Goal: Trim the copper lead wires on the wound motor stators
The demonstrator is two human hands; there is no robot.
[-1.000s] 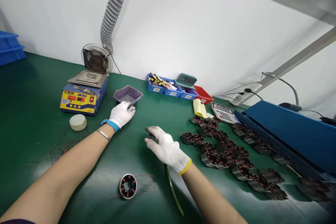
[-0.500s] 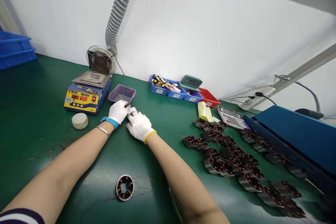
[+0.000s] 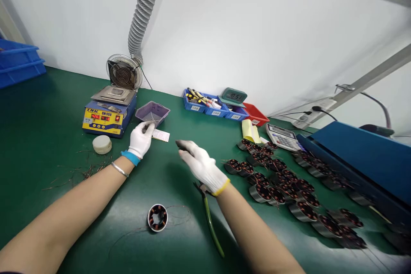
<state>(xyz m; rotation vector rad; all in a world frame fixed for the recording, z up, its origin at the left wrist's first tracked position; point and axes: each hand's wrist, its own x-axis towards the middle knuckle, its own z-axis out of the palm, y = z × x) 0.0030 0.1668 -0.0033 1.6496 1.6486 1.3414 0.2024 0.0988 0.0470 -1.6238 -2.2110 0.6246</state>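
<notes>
My left hand (image 3: pixel 141 140), in a white glove with a blue wristband, is closed at the near edge of a purple tray (image 3: pixel 161 116). Thin pale strands show by its fingertips; what exactly they pinch is too small to make out. A white label (image 3: pixel 160 135) lies beside that hand. My right hand (image 3: pixel 201 163), gloved in white with a yellow cuff, is over the table with fingers stretched out and holds nothing. Partly under its wrist lie cutting pliers with green handles (image 3: pixel 212 227). Nearer to me sits a wound motor stator (image 3: pixel 157 218) with loose wire ends.
Several more stators (image 3: pixel 260 192) stand at the right beside a blue case (image 3: pixel 372 158). A solder pot (image 3: pixel 105 117) and round white tin (image 3: pixel 102 144) are at the left, near wire scraps (image 3: pixel 88 173). Tool bins (image 3: pixel 215 113), a clock (image 3: pixel 235 95) and a calculator (image 3: pixel 282 138) line the back.
My right hand has moved away from my left hand, to the right and nearer to me, uncovering the white label. The pliers' head now shows. My left hand stays at the tray.
</notes>
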